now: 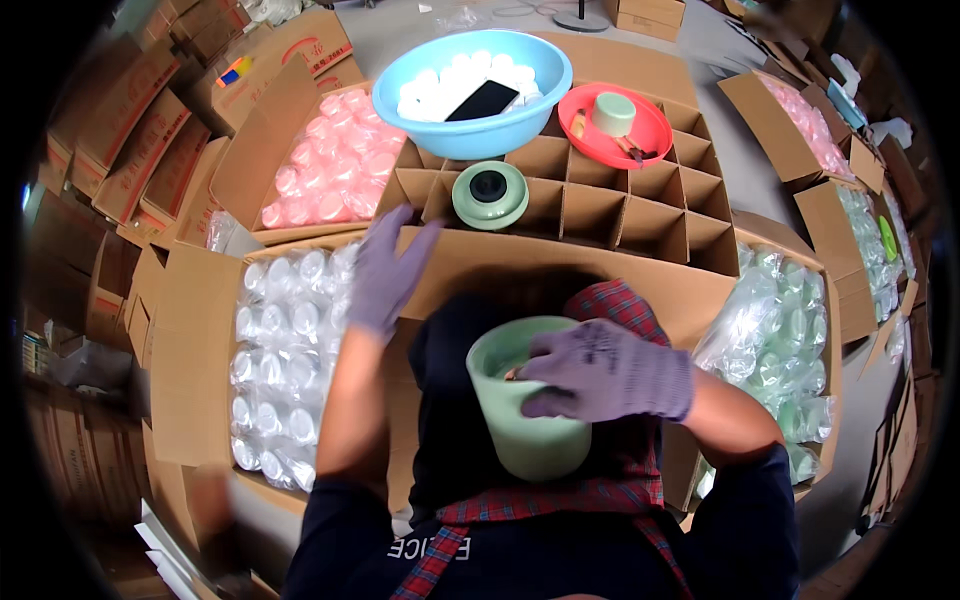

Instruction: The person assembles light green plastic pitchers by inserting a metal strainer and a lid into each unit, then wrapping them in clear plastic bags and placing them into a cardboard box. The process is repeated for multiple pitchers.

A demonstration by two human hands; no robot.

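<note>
A tall pale green plastic canister (530,430) rests upright in my lap with its mouth up. My right hand (605,370), in a purple-grey glove, grips its rim, fingers reaching inside and thumb against the outer wall; a small brownish bit shows at the fingertips, too little to name. My left hand (388,270), gloved alike, is raised over the carton edge at left, its fingers apart and holding nothing. Ahead of it, a round green lid with a black centre (488,195) sits on the cardboard dividers (625,215).
A blue basin (420,130) holds white pieces and a black phone (483,100). Beside it, a red tray (655,110) carries a green cup (613,114) and small tools. Cartons of bagged pink pieces (335,160), clear jars (285,330) and green jars (790,340) surround me.
</note>
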